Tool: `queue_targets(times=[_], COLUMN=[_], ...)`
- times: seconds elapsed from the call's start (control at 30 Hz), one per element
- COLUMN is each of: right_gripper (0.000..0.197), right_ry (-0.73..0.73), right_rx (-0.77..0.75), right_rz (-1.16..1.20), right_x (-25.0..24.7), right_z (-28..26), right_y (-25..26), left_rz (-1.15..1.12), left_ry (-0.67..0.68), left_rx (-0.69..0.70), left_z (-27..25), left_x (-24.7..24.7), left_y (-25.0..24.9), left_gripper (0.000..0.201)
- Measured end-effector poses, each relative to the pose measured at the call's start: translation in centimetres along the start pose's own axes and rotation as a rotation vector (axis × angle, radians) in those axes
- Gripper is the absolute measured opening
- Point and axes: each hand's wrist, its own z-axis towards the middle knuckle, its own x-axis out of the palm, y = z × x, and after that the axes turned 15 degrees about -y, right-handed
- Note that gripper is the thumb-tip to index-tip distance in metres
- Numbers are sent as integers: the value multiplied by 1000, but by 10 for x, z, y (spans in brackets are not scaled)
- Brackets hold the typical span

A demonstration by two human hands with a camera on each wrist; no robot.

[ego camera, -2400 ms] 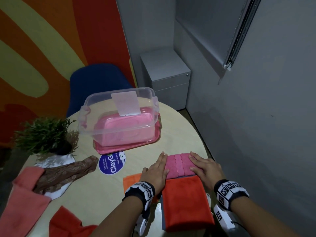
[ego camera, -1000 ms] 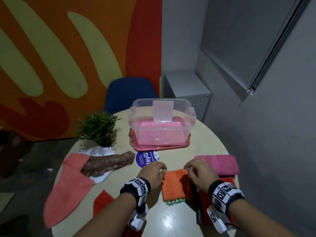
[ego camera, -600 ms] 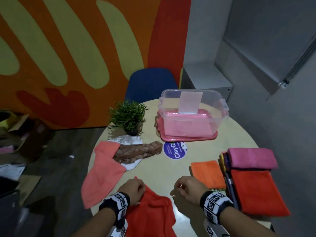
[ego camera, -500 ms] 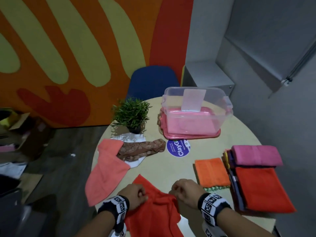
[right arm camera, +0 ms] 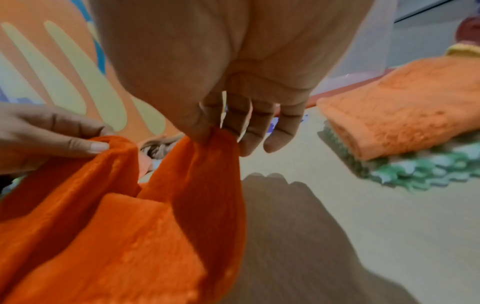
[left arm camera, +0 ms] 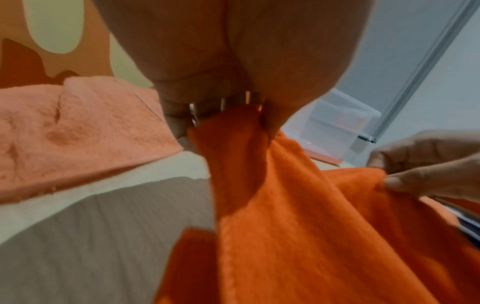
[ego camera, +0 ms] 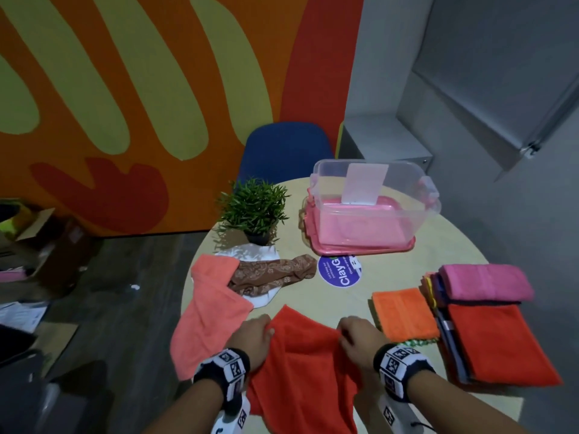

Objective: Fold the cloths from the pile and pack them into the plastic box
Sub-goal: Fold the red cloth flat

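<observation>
Head view looks down from above the table (ego camera: 313,302); both wrist views sit close, sharing the red cloth (ego camera: 300,364).

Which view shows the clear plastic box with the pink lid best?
The head view: the clear plastic box with the pink lid shows whole at the table's far side. The left wrist view catches only a blurred corner behind the red-orange cloth; the right wrist view shows it only indistinctly.

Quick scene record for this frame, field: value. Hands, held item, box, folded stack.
left hand: pinches top edge of red-orange cloth
right hand: pinches same cloth's top edge
cloth state: unfolded, lifted, hanging over table edge
plastic box: open, on pink lid, no cloths visible inside
folded stack: right of hands, pink towel on top
</observation>
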Motion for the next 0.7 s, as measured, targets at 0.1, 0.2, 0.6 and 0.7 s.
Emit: queue_targets(times=[0.1,0.2,0.6,0.7], right_gripper=[2,10,61,85], right_ry=[-174,-338,-203,-166], right_rx=[89,141,-49,-286], right_rz=[116,246,-38,4], right_x=[-31,-65,-82,-77], right_z=[10,19,26,30], right_y=[-2,-1,-1,19], left_rz=[24,82,-105,-113], left_ry=[-104,-139,22,96], left_rx=[-57,-108,118,379], left_z=[23,44,65,61], left_x=[-19,-36,-66,-79], left_y=[10,20,-35,-73], left_gripper=[22,19,22,26])
